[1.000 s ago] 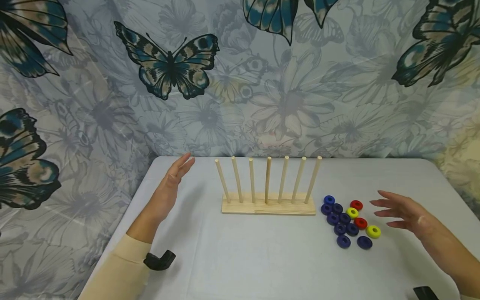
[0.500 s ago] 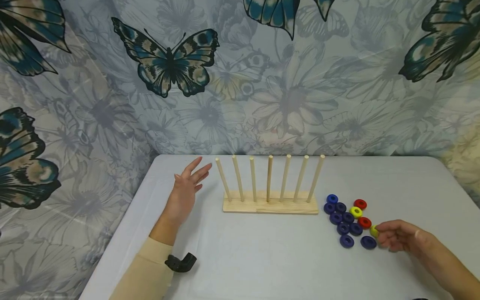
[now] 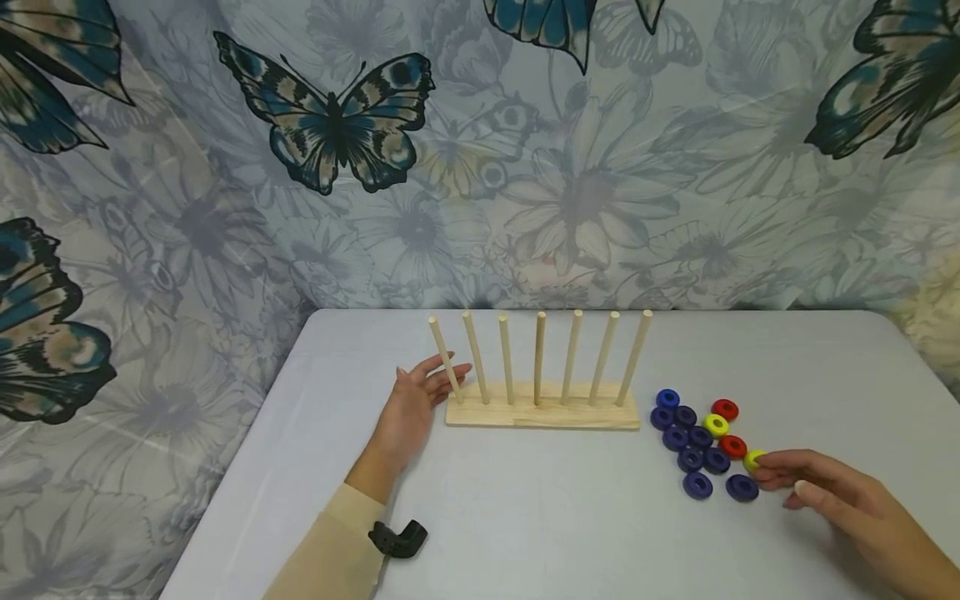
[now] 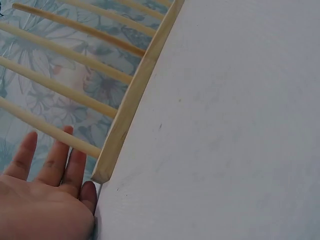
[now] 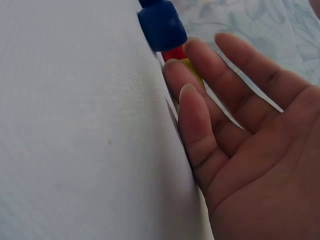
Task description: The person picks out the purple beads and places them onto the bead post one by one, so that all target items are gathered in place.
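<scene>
Left hand (image 3: 408, 408), fingers loose, is beside the 7-peg rack (image 3: 542, 416); right hand (image 3: 840, 498), fingers relaxed, at 1 yellow ring (image 3: 750, 461), contact unclear!

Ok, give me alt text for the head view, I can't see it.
A person's right hand is at a partly covered yellow ring, beside other blue, red and yellow rings on a white table. The left hand is at the left end of a wooden rack, partly behind the leftmost peg of seven, all bare.
</scene>
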Motion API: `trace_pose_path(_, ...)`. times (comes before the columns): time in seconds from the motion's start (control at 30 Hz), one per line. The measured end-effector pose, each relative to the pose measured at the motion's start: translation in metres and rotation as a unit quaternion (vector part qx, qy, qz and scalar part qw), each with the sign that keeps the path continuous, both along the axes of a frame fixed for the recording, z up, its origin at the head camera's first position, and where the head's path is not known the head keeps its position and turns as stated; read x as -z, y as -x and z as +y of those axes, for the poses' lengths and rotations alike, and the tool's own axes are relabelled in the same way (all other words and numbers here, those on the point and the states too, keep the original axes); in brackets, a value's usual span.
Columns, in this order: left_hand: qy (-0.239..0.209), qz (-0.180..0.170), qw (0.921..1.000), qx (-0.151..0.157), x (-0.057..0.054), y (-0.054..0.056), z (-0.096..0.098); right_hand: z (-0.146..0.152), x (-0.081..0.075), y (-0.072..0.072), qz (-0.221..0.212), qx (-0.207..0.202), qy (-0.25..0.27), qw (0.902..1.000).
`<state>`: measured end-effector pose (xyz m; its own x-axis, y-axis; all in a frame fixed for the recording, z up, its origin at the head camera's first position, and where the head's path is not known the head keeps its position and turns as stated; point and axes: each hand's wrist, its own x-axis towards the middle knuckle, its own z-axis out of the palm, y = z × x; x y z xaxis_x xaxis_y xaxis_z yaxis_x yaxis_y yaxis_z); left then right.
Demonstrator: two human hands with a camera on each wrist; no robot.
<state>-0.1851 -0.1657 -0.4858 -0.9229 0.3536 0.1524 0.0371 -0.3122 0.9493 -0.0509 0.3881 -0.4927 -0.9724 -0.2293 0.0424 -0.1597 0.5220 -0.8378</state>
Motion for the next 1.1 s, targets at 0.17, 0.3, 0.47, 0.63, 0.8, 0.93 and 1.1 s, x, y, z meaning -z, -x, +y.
trace_pose_path(0.17,0.002,0.02,0.9998,0.002,0.007,-0.001,0.0,-0.014,-0.003,-0.003,0.004,0.018,-0.008,0.9998)
trace_pose_path(0.3,0.035,0.025,0.999,-0.013,0.008,-0.001,0.0,-0.027,-0.002,-0.005,0.03,0.033,-0.04,0.9982)
trace_pose_path(0.47,0.091,0.005,0.9947,-0.046,0.007,-0.002,0.004,-0.034,-0.001,-0.006,0.052,0.05,-0.084,0.9939)
trace_pose_path(0.63,0.145,-0.009,0.9866,-0.074,0.005,-0.001,0.005,-0.034,0.003,-0.003,0.097,0.04,-0.09,0.9904)
trace_pose_path(0.8,0.162,-0.005,0.9838,-0.077,0.006,0.001,0.005,-0.035,0.006,-0.002,0.099,0.044,-0.114,0.9875)
trace_pose_path(0.93,0.163,0.0,0.9831,-0.083,0.006,0.0,0.006,-0.037,0.006,-0.001,0.088,0.052,-0.123,0.9872)
trace_pose_path(1.1,0.172,0.001,0.9804,-0.096,0.008,-0.001,0.006,-0.039,0.006,-0.001,0.085,0.055,-0.107,0.989)
